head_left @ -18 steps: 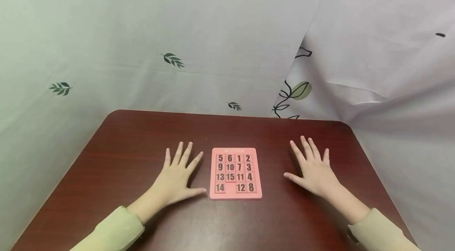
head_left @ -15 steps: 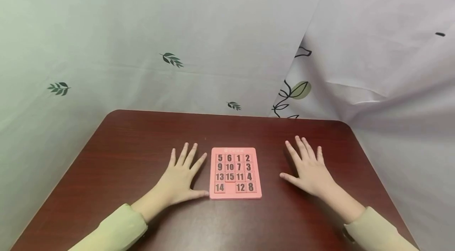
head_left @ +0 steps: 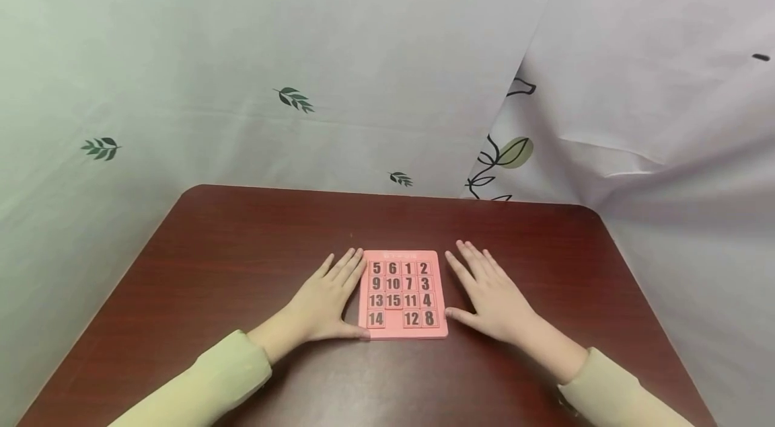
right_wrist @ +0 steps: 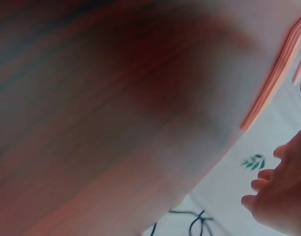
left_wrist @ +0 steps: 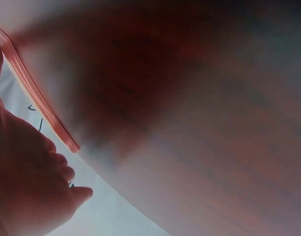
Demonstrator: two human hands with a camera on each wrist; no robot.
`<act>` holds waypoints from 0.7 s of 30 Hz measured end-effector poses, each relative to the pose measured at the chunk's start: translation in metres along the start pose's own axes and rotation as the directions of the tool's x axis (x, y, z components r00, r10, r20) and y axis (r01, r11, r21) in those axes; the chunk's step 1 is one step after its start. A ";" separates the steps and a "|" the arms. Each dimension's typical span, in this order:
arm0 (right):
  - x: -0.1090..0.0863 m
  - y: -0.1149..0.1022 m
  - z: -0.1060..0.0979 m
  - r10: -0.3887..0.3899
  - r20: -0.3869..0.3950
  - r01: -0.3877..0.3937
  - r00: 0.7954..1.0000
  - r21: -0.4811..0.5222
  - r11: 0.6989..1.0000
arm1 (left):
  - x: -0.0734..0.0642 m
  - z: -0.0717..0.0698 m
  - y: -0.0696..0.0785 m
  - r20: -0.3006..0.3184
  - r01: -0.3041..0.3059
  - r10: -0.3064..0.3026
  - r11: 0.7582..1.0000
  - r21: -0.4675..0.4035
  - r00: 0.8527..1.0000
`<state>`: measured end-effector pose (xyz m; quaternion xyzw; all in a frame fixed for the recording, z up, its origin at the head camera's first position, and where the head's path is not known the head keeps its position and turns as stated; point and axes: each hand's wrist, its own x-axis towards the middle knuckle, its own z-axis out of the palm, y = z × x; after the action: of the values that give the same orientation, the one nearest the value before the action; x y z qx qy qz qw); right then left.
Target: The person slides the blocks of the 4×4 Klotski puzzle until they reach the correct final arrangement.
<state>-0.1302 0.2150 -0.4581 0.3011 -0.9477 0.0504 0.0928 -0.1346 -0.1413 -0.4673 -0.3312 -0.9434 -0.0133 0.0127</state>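
Observation:
A pink sliding number puzzle (head_left: 403,331) lies flat on the table in the head view. Its numbered tiles sit in four rows, with one gap in the bottom row between 14 and 12. My left hand (head_left: 322,300) is at the puzzle's left side, fingers extended, thumb tip at the lower left corner and index fingertip at the upper left edge. On the other side, my right hand (head_left: 498,300) has its fingers straight and spread, thumb and index fingertips right by the right edge. Both wrist views show the puzzle's thin side edge (left_wrist: 40,96) near the fingers.
The dark red-brown wooden table (head_left: 290,218) has rounded far corners. Behind it hangs a pale cloth (head_left: 363,44) printed with leaves, folded at the right.
Both hands have moved inward from either side to the puzzle's edges, and their spread fingers have drawn somewhat closer together. The puzzle and its tiles look the same.

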 end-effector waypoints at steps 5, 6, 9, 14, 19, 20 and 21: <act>0.005 -0.015 0.002 -0.073 0.026 0.072 0.997 0.009 0.997 | 0.004 -0.002 0.001 0.048 -0.006 0.005 1.000 0.002 0.999; 0.006 -0.017 0.002 -0.084 0.036 0.084 0.996 0.017 0.996 | 0.005 -0.002 0.001 0.054 -0.005 0.005 1.000 -0.001 0.999; 0.008 -0.023 0.003 -0.115 0.065 0.113 0.991 0.046 0.993 | 0.007 -0.001 0.000 0.066 -0.007 0.008 1.000 -0.013 0.998; 0.014 -0.028 0.005 -0.189 0.089 0.183 0.978 0.069 0.981 | 0.014 0.000 -0.003 0.086 -0.010 0.013 1.000 -0.027 0.996; 0.019 -0.030 0.008 -0.270 0.077 0.265 0.960 0.070 0.962 | 0.020 0.000 -0.009 0.105 -0.023 0.026 0.999 -0.033 0.994; 0.021 -0.030 0.008 -0.281 0.075 0.276 0.957 0.071 0.959 | 0.021 0.001 -0.010 0.105 -0.025 0.029 0.999 -0.033 0.994; 0.022 -0.031 0.009 -0.289 0.073 0.284 0.955 0.070 0.956 | 0.022 0.002 -0.011 0.106 -0.026 0.029 0.999 -0.028 0.994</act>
<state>-0.1308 0.1762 -0.4609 0.4398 -0.8952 0.0519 0.0511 -0.1588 -0.1357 -0.4687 -0.3445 -0.9378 -0.0078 -0.0416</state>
